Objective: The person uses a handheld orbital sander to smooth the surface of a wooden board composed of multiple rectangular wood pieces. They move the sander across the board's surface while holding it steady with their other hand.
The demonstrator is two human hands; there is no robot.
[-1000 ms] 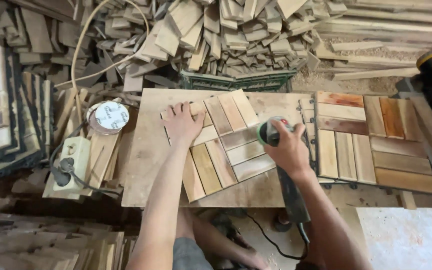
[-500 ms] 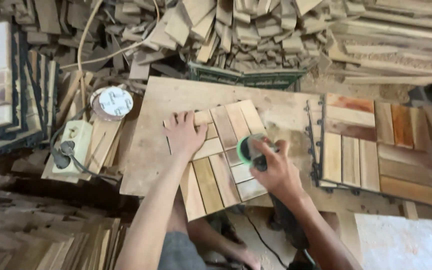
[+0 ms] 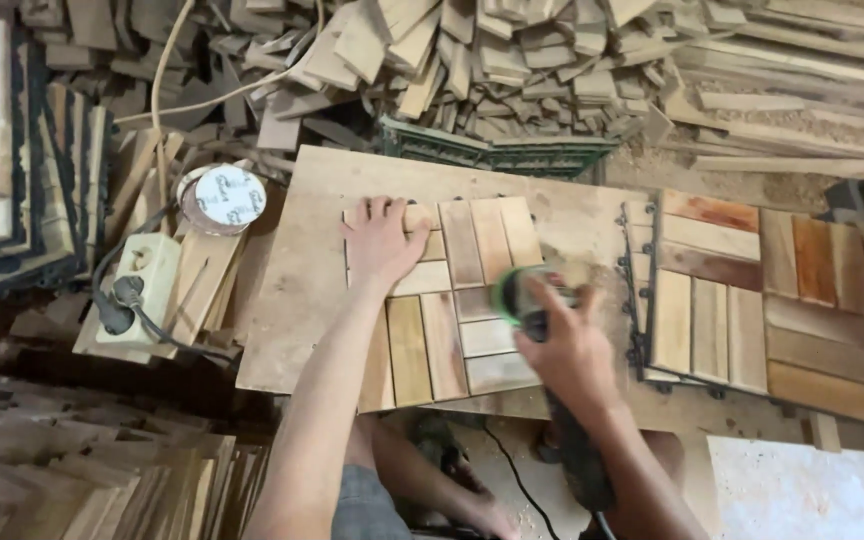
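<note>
A square wooden slat tile (image 3: 452, 300) lies on a plywood board (image 3: 302, 290). My left hand (image 3: 380, 243) presses flat on the tile's far left corner, fingers spread. My right hand (image 3: 562, 345) grips a dark power sander with a green disc (image 3: 512, 296), which rests on the tile's right side. The sander's body and cord (image 3: 512, 470) run back toward me.
A second, redder slat tile (image 3: 752, 300) lies to the right. A crate (image 3: 492, 155) and heaps of wood offcuts (image 3: 492, 60) fill the far side. Sanding discs (image 3: 224, 197) and a power strip (image 3: 142, 285) sit left, beside stacked tiles (image 3: 2, 170).
The sander went from the tile's right edge to its middle, then back slightly right. The tile has turned squarer to the board under my left hand. The camera view shifted.
</note>
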